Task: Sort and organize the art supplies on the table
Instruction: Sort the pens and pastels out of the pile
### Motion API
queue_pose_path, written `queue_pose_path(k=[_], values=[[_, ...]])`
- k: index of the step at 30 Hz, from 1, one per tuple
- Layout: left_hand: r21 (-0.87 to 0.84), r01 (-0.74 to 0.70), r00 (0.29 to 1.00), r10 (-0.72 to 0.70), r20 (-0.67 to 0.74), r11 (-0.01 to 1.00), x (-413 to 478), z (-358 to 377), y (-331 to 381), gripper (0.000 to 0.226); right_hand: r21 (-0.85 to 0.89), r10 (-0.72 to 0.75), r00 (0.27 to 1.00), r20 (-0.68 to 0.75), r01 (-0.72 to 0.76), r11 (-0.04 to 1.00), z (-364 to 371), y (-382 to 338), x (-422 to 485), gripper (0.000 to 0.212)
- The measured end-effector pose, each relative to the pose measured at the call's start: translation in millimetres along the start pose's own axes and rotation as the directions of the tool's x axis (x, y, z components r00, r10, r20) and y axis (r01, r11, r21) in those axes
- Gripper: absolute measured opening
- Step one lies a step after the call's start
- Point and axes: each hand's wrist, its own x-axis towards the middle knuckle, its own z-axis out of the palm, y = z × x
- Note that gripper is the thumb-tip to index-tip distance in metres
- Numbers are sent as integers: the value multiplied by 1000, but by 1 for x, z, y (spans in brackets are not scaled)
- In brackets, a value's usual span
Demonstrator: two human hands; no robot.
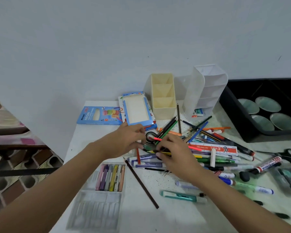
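we log: pencils [151, 151] lie left-right between hands | right hand [175, 158] grips them | left hand [128, 140] curled, hold unclear

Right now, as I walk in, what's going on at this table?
A person is sorting a jumbled pile of pens, pencils and markers on the white table. The right hand pinches a yellow-and-black pencil in the pile. The left hand curls beside the black tape roll, but what it holds is unclear. Behind, the cream three-slot holder shows nothing inside, with a translucent tiered organizer beside it. A crayon tray sits near the left arm.
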Motion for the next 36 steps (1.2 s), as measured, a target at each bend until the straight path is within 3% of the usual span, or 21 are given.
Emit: queue_pose_path(k=[4, 7, 12, 15, 22, 29, 33, 36], values=[[-241, 167, 964, -210, -164, 956, -27, -19, 6, 5, 394, 120, 992, -37, -96, 914, -10, -25, 9, 5], [-467, 285, 864, -435, -252, 837, -57, -27, 12, 17, 589, 163, 987, 10, -138, 796, -7, -46, 14, 2], [-584, 438, 782, -610, -127, 684, -112, -27, 5, 17, 737, 162, 981, 108, -188, 649, 15, -82, 22, 14], [-642, 499, 758, -652, -1, 582, -140, -23, 0, 17, 714, 120, 980, 159, -198, 672, 35, -102, 26, 13], [-572, 547, 777, -625, 75, 612, -169, -1, -7, 20, 579, 176, 963, 205, -264, 771, 77, -139, 33, 11], [-552, 492, 796, -605, -30, 674, -175, 15, -17, 31, 396, 231, 962, 148, -271, 877, 100, -147, 32, 14], [-554, 387, 861, -504, -68, 737, -184, 22, -21, 42, 237, 171, 984, 56, -180, 955, 109, -146, 25, 34], [-561, 350, 865, -489, -114, 750, -188, 24, -23, 30, 189, 94, 995, 34, -99, 977, 112, -146, 17, 40]])
